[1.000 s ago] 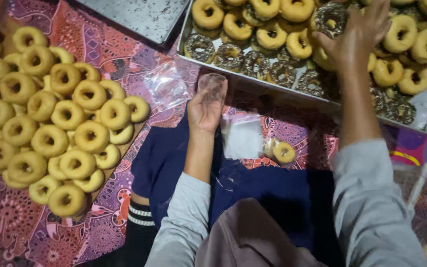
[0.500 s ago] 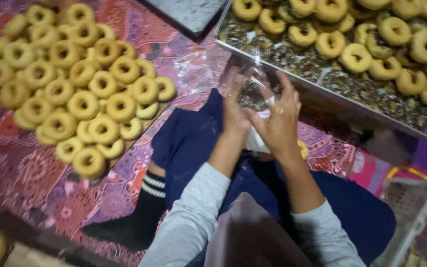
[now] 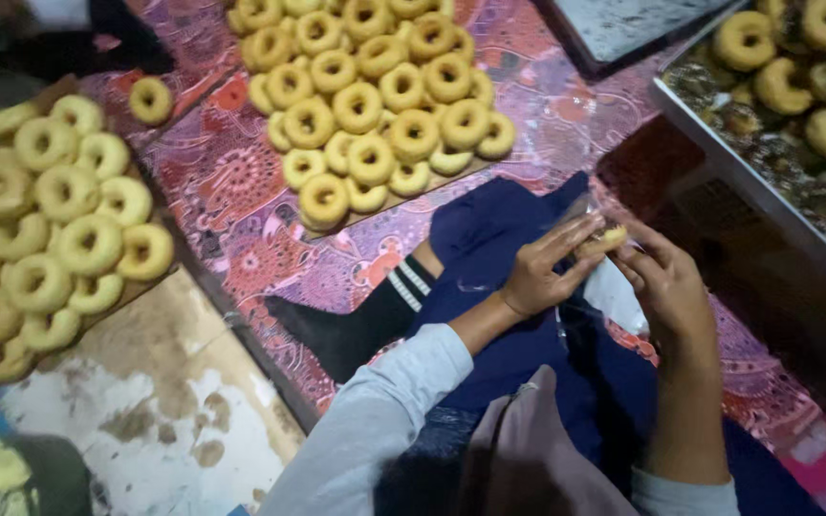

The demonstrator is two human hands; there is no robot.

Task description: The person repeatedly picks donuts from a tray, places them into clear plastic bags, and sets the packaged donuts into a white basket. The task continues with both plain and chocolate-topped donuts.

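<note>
My left hand (image 3: 544, 269) and my right hand (image 3: 664, 287) meet over my lap, above my dark blue trousers (image 3: 518, 349). Between their fingertips sits a small yellow doughnut (image 3: 602, 240) inside a thin clear plastic bag (image 3: 616, 294). Both hands pinch the bag around the doughnut. The lower part of the bag hangs pale beside my right palm.
A heap of plain yellow ring doughnuts (image 3: 377, 100) lies on a board on the patterned pink cloth (image 3: 241, 205). More doughnuts (image 3: 40, 229) sit at the left. A metal tray (image 3: 719, 167) of doughnuts stands at the upper right. A bare worn floor patch (image 3: 160, 430) lies lower left.
The view has swung left and down. My right hand came back from the tray and joined my left hand at the bag over my lap, now with a doughnut in it.
</note>
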